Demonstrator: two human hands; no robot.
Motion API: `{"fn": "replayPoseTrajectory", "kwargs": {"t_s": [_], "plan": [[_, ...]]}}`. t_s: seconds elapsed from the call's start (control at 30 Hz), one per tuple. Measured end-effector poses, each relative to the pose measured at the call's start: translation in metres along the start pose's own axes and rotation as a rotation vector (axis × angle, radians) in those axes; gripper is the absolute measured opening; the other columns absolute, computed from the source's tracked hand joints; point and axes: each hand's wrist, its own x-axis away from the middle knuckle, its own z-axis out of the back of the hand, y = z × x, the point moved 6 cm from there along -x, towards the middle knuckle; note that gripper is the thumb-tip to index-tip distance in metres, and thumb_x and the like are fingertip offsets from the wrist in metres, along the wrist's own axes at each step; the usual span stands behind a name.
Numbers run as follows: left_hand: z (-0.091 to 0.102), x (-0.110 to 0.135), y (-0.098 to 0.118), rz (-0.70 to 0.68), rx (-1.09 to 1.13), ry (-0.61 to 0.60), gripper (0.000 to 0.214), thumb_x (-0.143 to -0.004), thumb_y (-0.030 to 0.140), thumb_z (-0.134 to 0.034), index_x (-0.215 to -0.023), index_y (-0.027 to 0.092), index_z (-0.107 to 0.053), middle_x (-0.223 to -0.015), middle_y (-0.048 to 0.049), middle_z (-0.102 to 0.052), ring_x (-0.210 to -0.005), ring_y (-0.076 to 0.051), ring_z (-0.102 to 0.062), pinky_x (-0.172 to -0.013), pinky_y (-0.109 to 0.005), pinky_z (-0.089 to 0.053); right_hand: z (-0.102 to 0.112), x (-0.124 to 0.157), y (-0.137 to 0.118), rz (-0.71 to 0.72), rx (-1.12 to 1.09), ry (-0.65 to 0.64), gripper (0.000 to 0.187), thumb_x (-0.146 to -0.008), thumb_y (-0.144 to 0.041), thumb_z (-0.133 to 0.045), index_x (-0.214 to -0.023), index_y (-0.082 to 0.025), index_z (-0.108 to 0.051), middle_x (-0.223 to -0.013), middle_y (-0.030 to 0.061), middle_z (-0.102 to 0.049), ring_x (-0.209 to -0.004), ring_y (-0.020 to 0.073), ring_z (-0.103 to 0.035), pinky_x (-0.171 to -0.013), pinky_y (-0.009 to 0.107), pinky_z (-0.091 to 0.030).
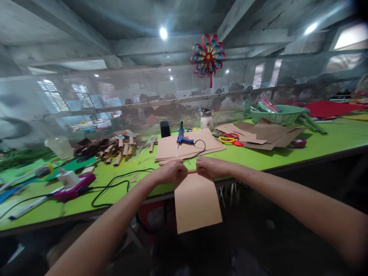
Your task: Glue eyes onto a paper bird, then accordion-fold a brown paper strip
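Observation:
My left hand [170, 171] and my right hand [209, 167] are both closed on the top edge of a tan sheet of paper [197, 203], which looks rolled there into a thin tube between them. The rest of the sheet hangs down past the front edge of the green table [258, 157]. Just beyond my hands lies a stack of tan paper sheets [186, 149] with a blue glue gun [182, 137] standing on it.
Rolled brown paper tubes [120, 147] are piled at the left, near a pink glue gun [75, 188] and black cables [115, 184]. Red and yellow scissors [230, 138], cardboard pieces [267, 136] and a green basket [276, 114] sit at the right. A perforated screen [115, 96] backs the table.

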Motion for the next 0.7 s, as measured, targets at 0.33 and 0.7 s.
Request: {"fn": "replayPoseTrajectory", "kwargs": {"t_s": [0.33,0.7], "plan": [[0.006,0.008,0.005,0.008,0.012,-0.013,0.025,-0.071,0.000,-0.045,-0.075,0.015,-0.065,-0.072,-0.0015,-0.050,-0.064,-0.011,-0.046,-0.057,-0.021,-0.031,0.003,0.012,-0.006,0.102,0.006,0.011,0.009,-0.075,-0.005,-0.052,-0.077,-0.014,-0.053,-0.081,0.0035,-0.049,-0.074,0.0130,-0.042,-0.063,0.023,-0.032],[0.003,0.018,0.016,-0.043,-0.057,0.053,0.019,-0.076,0.004,-0.046,-0.077,0.015,-0.062,-0.075,-0.0033,-0.050,-0.068,-0.013,-0.046,-0.060,-0.023,-0.034,0.004,0.026,-0.015,0.098,0.059,0.094,0.015,-0.075,-0.003,-0.050,-0.085,-0.014,-0.054,-0.087,0.0060,-0.048,-0.083,0.0164,-0.042,-0.069,0.025,-0.034]]}}
